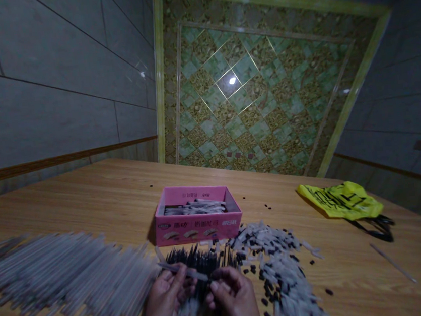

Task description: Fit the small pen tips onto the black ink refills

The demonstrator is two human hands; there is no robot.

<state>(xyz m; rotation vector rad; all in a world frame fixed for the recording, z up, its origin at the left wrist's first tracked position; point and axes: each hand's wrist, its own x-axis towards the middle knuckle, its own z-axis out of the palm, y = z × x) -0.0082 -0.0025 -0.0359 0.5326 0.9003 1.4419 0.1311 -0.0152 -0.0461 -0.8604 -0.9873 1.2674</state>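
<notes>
Two hands are meeting low in view: the left hand (164, 297) is gripping a clear tube (198, 275) between thumb and fingers, while the right hand (237, 297) is pinching its other end, fingers drawn narrow. Between them the tube is slanting, touching both. Black sticks (194, 255) are lying densely beneath and just behind the hands. Left of the left hand, a broad pile of tubes (90, 273) is spreading; right of the right hand, whitish bits (291, 283) and black bits (265, 302) are forming a loose heap. Beyond the sticks, a pink box (199, 229) is standing open, holding slim rods (201, 207). Farther right, a yellow bag (342, 201) is lying limp. Everything is resting on a wood-grained surface (100, 191). Past it, grey tiled walls (59, 94) are rising on both sides, and a green-and-gold panel (225, 126) is filling the far end, a yellow frame (158, 72) edging it.
</notes>
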